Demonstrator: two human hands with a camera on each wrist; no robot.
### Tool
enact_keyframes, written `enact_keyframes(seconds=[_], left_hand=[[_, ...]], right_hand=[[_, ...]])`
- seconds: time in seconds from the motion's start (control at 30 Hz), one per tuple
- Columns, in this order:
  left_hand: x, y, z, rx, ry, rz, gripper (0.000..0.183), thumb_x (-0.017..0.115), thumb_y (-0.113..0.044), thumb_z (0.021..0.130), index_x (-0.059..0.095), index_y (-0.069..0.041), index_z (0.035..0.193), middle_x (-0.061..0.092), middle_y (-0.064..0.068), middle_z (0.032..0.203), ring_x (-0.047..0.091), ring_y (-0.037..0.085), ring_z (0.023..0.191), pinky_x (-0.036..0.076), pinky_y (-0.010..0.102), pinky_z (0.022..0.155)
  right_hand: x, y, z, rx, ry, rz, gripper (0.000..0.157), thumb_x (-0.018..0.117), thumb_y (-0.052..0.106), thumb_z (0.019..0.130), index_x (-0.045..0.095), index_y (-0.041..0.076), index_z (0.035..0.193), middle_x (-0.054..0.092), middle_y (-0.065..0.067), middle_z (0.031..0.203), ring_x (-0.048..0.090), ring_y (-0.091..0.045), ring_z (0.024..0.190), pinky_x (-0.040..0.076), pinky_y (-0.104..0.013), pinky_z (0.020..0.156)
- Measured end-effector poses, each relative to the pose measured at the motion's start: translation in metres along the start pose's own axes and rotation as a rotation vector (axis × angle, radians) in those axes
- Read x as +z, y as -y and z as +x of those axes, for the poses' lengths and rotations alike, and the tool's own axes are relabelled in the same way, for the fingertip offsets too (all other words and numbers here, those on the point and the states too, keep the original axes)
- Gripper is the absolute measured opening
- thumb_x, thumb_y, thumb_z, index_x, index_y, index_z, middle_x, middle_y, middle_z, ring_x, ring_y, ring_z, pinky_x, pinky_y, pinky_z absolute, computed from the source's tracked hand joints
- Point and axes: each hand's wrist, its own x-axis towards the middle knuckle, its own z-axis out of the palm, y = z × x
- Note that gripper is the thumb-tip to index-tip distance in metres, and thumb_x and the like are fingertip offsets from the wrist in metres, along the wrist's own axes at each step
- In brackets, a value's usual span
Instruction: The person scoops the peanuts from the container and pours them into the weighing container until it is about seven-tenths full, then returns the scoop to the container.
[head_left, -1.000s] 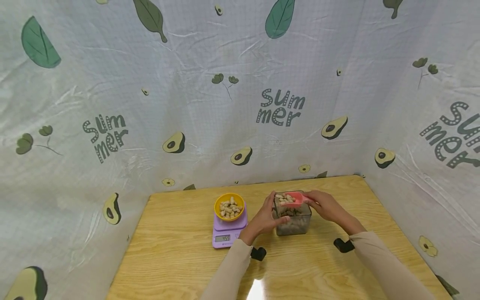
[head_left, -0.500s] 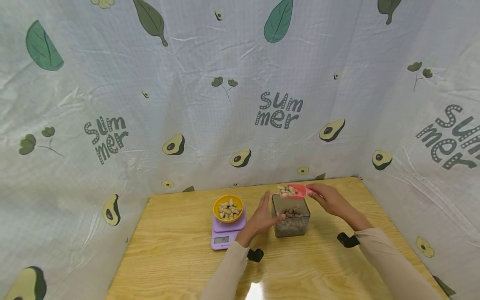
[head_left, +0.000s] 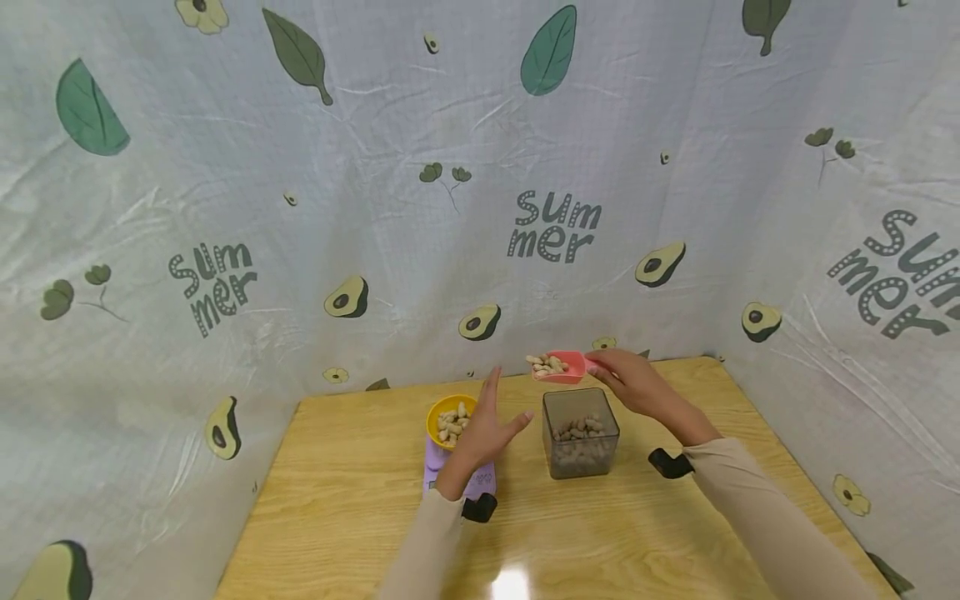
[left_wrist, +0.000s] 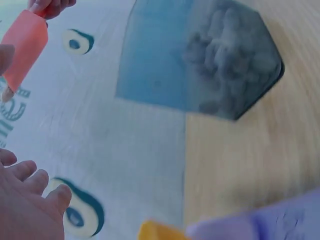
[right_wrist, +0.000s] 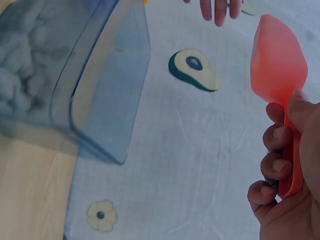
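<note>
My right hand (head_left: 636, 382) grips the handle of a pink scoop (head_left: 573, 367) that carries peanuts (head_left: 548, 364), held in the air above and behind a clear grey container (head_left: 581, 467). In the right wrist view the fingers curl round the handle of the scoop (right_wrist: 280, 60). Peanuts (head_left: 581, 427) fill the lower part of the container. My left hand (head_left: 483, 431) hovers with fingers extended and holds nothing. It partly covers a yellow bowl (head_left: 433, 417) of peanuts, which sits on a purple kitchen scale (head_left: 482, 479); the scale's display is mostly hidden.
The wooden table (head_left: 337, 500) ends at the back and right against a hanging white sheet (head_left: 405, 250) printed with avocados and leaves. A black wrist mount (head_left: 480, 507) is on the left wrist and another mount (head_left: 670, 463) on the right.
The loaded scoop has risen out of the container and moved left with the right hand. My left hand has let go of the container's side and shifted left towards the bowl.
</note>
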Motion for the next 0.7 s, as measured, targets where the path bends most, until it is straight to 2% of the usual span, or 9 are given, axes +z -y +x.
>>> enact_keyframes(seconds=[0.13,0.3,0.37,0.5,0.7], left_hand=[[-0.018,0.006,-0.006,0.022,-0.075,0.029,0.094,0.066,-0.044,0.091,0.008,-0.016,0.16,0.013,0.011,0.166,0.021,0.039,0.15,0.025,0.061,0.117],[-0.04,0.019,-0.013,-0.003,-0.129,0.087,0.093,0.067,-0.046,0.09,0.01,-0.021,0.159,0.016,0.008,0.166,0.024,0.036,0.15,0.027,0.058,0.117],[-0.048,0.026,-0.015,-0.025,-0.127,0.094,0.094,0.068,-0.045,0.089,0.01,-0.024,0.159,0.015,0.007,0.166,0.024,0.037,0.15,0.026,0.059,0.117],[-0.06,0.042,-0.021,-0.084,-0.107,0.101,0.097,0.073,-0.041,0.087,0.01,-0.021,0.159,0.015,0.009,0.166,0.022,0.038,0.15,0.025,0.06,0.117],[-0.06,0.07,-0.026,-0.168,-0.054,0.137,0.107,0.079,-0.041,0.08,0.013,-0.011,0.159,0.013,0.016,0.165,0.021,0.04,0.15,0.025,0.059,0.118]], right_hand=[[0.006,0.011,0.01,-0.018,-0.006,0.019,0.033,0.053,0.022,0.101,0.063,0.003,0.125,0.07,-0.013,0.115,0.066,-0.032,0.106,0.052,-0.052,0.092],[0.015,0.024,0.023,-0.01,-0.001,0.072,0.032,0.054,0.023,0.101,0.064,0.005,0.125,0.07,-0.012,0.117,0.065,-0.03,0.106,0.053,-0.051,0.091],[0.02,0.027,0.027,-0.011,0.0,0.084,0.032,0.054,0.023,0.101,0.064,0.006,0.125,0.069,-0.012,0.117,0.065,-0.03,0.106,0.052,-0.051,0.092],[0.034,0.032,0.036,-0.026,0.006,0.08,0.031,0.053,0.025,0.101,0.064,0.007,0.124,0.07,-0.01,0.117,0.065,-0.028,0.106,0.053,-0.049,0.092],[0.055,0.037,0.045,-0.031,0.041,0.064,0.03,0.052,0.026,0.102,0.065,0.009,0.122,0.07,-0.008,0.113,0.066,-0.025,0.103,0.053,-0.046,0.091]])
